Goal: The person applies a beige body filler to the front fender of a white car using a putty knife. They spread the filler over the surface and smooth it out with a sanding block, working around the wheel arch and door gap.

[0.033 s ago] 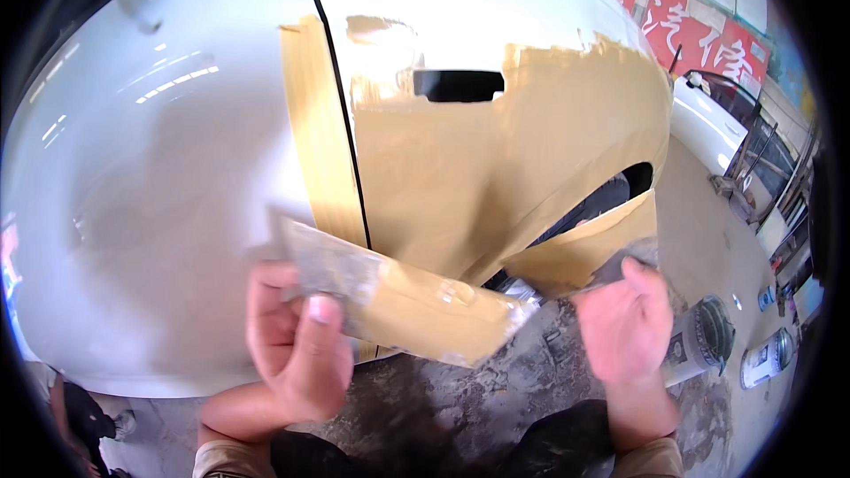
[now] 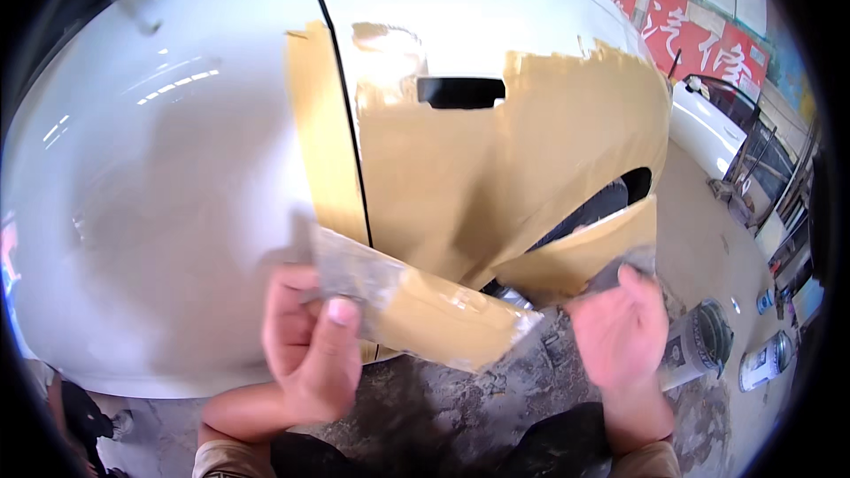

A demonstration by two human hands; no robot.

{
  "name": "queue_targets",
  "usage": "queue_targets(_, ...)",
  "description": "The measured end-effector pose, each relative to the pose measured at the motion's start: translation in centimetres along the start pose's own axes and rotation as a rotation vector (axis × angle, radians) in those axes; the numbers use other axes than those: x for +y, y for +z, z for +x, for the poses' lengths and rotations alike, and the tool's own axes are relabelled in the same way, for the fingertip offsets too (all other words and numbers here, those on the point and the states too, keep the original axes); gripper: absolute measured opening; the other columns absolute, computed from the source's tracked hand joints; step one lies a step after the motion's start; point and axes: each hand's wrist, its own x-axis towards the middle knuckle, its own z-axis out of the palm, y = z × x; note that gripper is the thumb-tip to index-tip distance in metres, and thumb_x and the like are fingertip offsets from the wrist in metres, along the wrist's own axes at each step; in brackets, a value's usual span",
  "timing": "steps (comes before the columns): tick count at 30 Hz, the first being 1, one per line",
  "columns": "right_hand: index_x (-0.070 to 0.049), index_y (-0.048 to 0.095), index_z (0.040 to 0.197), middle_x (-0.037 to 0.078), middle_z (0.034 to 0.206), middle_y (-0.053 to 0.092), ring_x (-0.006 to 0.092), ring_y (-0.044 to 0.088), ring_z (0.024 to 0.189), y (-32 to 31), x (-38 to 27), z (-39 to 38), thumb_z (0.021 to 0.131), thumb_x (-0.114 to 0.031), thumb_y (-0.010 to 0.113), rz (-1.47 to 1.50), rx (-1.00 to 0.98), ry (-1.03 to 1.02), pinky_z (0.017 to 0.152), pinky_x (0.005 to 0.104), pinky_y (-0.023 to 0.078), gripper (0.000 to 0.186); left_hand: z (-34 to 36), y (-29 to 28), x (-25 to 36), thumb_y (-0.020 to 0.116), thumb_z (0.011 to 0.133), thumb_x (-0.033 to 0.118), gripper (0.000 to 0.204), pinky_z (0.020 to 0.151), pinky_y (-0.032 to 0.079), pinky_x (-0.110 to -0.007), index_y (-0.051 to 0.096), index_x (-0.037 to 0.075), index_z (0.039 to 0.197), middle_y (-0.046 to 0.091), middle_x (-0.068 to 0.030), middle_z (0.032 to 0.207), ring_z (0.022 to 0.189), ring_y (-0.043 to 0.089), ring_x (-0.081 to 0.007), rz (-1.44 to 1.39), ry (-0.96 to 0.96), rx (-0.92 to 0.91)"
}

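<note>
My left hand (image 2: 314, 345) is closed, thumb on top, around one end of a broad flat putty spreader (image 2: 354, 279). Tan body filler (image 2: 434, 310) coats most of its blade. On the right, my right hand (image 2: 620, 327) grips a second putty spreader (image 2: 629, 261), also coated with tan filler; its fingers are partly hidden. Both blades are close together, tilted in front of a white car panel (image 2: 478, 0). Smooth tan filler (image 2: 425, 168) covers much of that panel, around a dark rectangular opening (image 2: 460, 92). A tan strip (image 2: 319, 142) runs left of the black panel gap.
The car's silvery white panel (image 2: 159, 239) curves away at the left. Beyond my right hand, a can (image 2: 699, 345) and a smaller can (image 2: 766, 360) stand on the floor. A white car door (image 2: 708, 119) and a red sign (image 2: 682, 26) are at the far right.
My left hand and its spreader have shifted slightly right, toward the right spreader. My right hand has moved slightly left. Both hands keep their hold.
</note>
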Motion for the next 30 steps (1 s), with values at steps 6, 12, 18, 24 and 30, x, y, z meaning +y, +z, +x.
queue_targets(6, 0.01, 0.052, 0.132, 0.029, 0.139, 0.05, 0.0413, 0.046, 0.134, 0.8, -0.8, -2.4, 0.097, -0.004, 0.05, -0.416, -0.531, -0.05, 0.112, 0.0482, 0.034, 0.038, -1.1, 1.8, -1.2, 0.052, 0.101, 0.006, 0.019, 0.062, 0.04, -0.018, 0.042, -0.001, 0.116, 0.067, -0.0076, 0.091, 0.072, 0.052, -0.0025, 0.015, -0.11, -0.134)
queue_targets(12, 0.008, 0.062, 0.121, 0.024, 0.122, 0.063, 0.036, 0.06, 0.117, 2.8, -0.7, -1.6, 0.087, 0.007, 0.053, -1.252, -0.586, -0.201, 0.099, 0.04, 0.044, 0.035, -0.3, -0.3, 1.1, 0.053, 0.098, 0.004, 0.023, 0.092, 0.049, -0.035, 0.043, 0.001, 0.118, 0.064, -0.013, 0.111, 0.1, 0.062, -0.0187, -0.056, 0.021, 0.007)
queue_targets(18, 0.002, 0.068, 0.112, 0.018, 0.106, 0.068, 0.0331, 0.064, 0.096, 5.3, -1.5, 2.8, 0.079, 0.012, 0.055, -1.652, -0.37, -0.862, 0.088, 0.0411, 0.045, 0.037, 1.8, -3.8, 3.7, 0.045, 0.102, 0.007, 0.032, 0.097, 0.049, -0.035, 0.04, 0.003, 0.133, 0.06, -0.0141, 0.124, 0.113, 0.059, -0.0205, -0.027, 0.453, 0.052)
queue_targets(24, -0.004, 0.07, 0.113, 0.015, 0.107, 0.068, 0.0303, 0.063, 0.097, 9.8, 1.2, 10.2, 0.077, 0.009, 0.057, -1.574, -0.342, -1.266, 0.089, 0.039, 0.045, 0.04, 2.8, -4.5, 5.0, 0.044, 0.103, 0.008, 0.033, 0.099, 0.048, -0.033, 0.039, 0.003, 0.135, 0.057, -0.0132, 0.129, 0.115, 0.058, -0.0186, 0.043, 0.543, 0.044)
queue_targets(30, -0.007, 0.071, 0.114, 0.011, 0.111, 0.067, 0.0287, 0.061, 0.103, 10.8, 3.9, 11.0, 0.076, 0.007, 0.058, -1.629, -0.256, -1.309, 0.091, 0.0391, 0.044, 0.043, 2.3, -5.9, 4.8, 0.041, 0.104, 0.01, 0.037, 0.105, 0.044, -0.036, 0.037, 0.006, 0.141, 0.053, -0.0119, 0.138, 0.125, 0.053, -0.0207, 0.12, 0.59, 0.056)
